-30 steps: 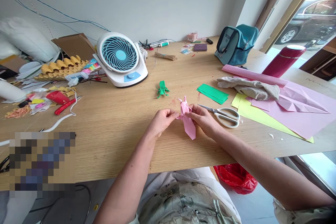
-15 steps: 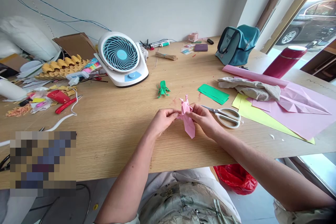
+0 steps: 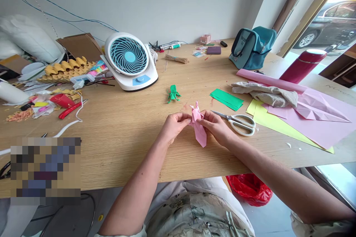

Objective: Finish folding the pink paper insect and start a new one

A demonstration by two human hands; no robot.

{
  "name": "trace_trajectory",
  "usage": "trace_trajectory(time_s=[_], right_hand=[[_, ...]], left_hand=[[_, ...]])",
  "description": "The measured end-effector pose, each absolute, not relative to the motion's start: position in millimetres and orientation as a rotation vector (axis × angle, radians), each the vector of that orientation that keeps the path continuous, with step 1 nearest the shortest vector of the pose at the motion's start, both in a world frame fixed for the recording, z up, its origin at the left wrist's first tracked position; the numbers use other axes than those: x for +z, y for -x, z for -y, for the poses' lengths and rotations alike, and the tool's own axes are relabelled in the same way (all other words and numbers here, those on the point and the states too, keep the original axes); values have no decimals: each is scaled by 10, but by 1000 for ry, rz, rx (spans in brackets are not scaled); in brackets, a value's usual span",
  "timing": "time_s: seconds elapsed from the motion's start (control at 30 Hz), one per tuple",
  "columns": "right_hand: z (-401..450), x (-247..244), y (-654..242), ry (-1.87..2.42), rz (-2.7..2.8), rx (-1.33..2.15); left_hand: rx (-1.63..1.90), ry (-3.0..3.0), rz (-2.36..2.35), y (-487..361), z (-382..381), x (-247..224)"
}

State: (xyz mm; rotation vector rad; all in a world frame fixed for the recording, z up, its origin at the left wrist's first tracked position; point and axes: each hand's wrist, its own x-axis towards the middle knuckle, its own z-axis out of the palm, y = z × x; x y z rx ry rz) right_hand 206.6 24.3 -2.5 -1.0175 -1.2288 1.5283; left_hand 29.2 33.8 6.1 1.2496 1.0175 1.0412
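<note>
A folded pink paper figure (image 3: 200, 133) with thin points at its top is held between my two hands, above the wooden table near its front edge. My left hand (image 3: 175, 126) pinches the figure's left side with thumb and fingertips. On the other side, my right hand (image 3: 215, 124) is closed on the figure's right edge, its thumb on the front. Behind them stands a small green paper figure (image 3: 172, 93) with thin legs. Green paper strips (image 3: 226, 99) lie to the right, and white-handled scissors (image 3: 242, 124) rest just beside my right hand.
A white fan (image 3: 129, 61) stands at the back left, beside piled scraps and a red tool (image 3: 69, 111). To the right are yellow paper (image 3: 280, 127), pink paper (image 3: 333, 118), a grey glove (image 3: 267, 94), a red bottle (image 3: 302, 67) and a teal bag (image 3: 250, 48).
Both hands keep their hold on the pink figure with barely any movement; the fingers of my left hand have shifted slightly. The whole view has moved a little.
</note>
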Motion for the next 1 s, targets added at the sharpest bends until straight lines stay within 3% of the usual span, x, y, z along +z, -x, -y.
trace_trajectory(time_s=[1.0], right_hand=[[-252, -21, -2039, 1033, 1223, 1517]], left_hand=[[1070, -877, -1043, -372, -308, 59]])
